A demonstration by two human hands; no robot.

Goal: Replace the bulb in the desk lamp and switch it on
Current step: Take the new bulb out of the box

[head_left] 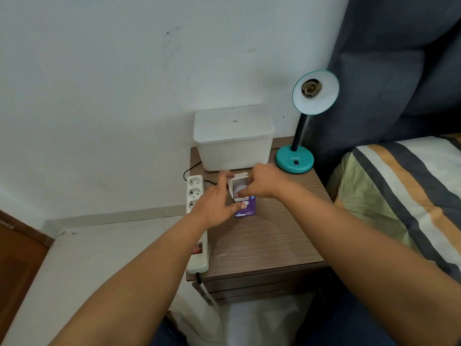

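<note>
A teal desk lamp stands at the back right of the wooden nightstand. Its shade tilts toward me and the socket inside holds no bulb. A purple and white bulb box stands on the nightstand with its top flaps open. My left hand grips the box from the left side. My right hand reaches into the open top, fingers closed on the white bulb, which is still partly inside the box.
A white lidded plastic container sits behind the box against the wall. A white power strip lies along the nightstand's left edge. A bed with a striped cover and a dark headboard are on the right.
</note>
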